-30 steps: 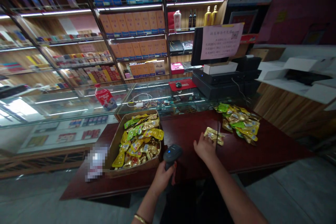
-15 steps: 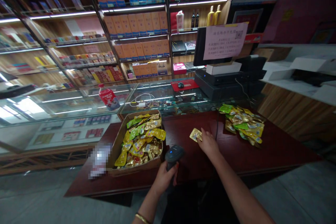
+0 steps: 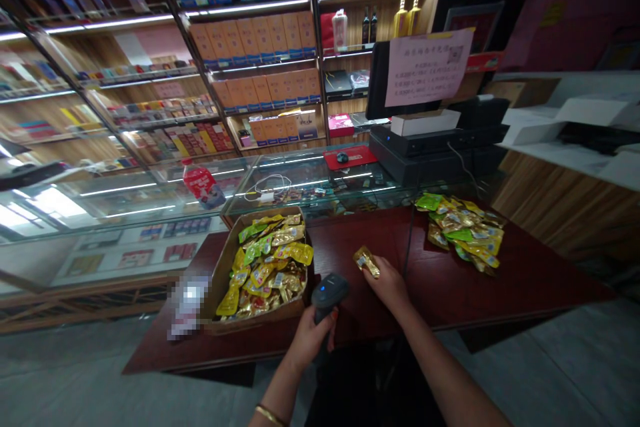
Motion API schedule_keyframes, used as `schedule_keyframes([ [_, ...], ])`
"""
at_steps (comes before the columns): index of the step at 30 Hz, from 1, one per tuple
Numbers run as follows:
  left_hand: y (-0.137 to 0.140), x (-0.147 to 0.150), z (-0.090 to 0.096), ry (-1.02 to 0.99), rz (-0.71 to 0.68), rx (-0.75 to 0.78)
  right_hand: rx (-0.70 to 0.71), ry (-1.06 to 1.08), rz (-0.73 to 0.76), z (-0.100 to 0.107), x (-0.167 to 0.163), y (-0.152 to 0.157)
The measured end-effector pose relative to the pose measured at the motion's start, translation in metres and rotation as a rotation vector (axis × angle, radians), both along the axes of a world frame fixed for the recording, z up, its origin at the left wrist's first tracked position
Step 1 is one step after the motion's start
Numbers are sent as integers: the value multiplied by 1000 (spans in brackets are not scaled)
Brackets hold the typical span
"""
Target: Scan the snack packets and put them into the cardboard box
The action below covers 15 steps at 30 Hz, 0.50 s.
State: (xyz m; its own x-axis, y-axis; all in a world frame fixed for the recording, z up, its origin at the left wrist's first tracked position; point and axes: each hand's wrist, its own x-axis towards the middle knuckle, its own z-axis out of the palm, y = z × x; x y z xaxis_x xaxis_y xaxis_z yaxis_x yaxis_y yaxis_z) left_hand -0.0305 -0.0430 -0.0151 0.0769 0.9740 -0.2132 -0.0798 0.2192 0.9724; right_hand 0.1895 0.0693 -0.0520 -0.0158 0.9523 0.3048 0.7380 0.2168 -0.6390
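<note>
My left hand (image 3: 313, 337) is wrapped round the handle of a dark barcode scanner (image 3: 330, 290), whose head tilts up over the table's front part and shows a small blue light. Between the fingers and thumb of my right hand (image 3: 387, 283) is a gold snack packet (image 3: 367, 260), held at its near end to the right of the scanner. Left of the scanner, an open cardboard box (image 3: 216, 283) is filled with yellow, green and gold packets (image 3: 273, 257). A loose pile of similar packets (image 3: 463, 230) lies on the table's right side.
The dark red table (image 3: 345, 237) meets a glass counter (image 3: 235, 180) at the back. On that counter are a red bottle (image 3: 203, 185), a white cable, a mouse (image 3: 343, 157) and a monitor (image 3: 380, 83) with a paper sign. A blurred-out item lies left of the box.
My right hand has drawn slightly left and down with the gold packet. The packet, flat-facing before, is now turned and tilted in the fingers. The scanner stays almost in place.
</note>
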Motion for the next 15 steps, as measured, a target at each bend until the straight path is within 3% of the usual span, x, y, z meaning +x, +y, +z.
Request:
schedule_keyframes([
  [6, 0, 0, 1, 3, -23, 30, 39, -24, -18, -2, -1, -1],
  [15, 1, 3, 5, 31, -17, 22, -136, 120, -11, 14, 0, -2],
])
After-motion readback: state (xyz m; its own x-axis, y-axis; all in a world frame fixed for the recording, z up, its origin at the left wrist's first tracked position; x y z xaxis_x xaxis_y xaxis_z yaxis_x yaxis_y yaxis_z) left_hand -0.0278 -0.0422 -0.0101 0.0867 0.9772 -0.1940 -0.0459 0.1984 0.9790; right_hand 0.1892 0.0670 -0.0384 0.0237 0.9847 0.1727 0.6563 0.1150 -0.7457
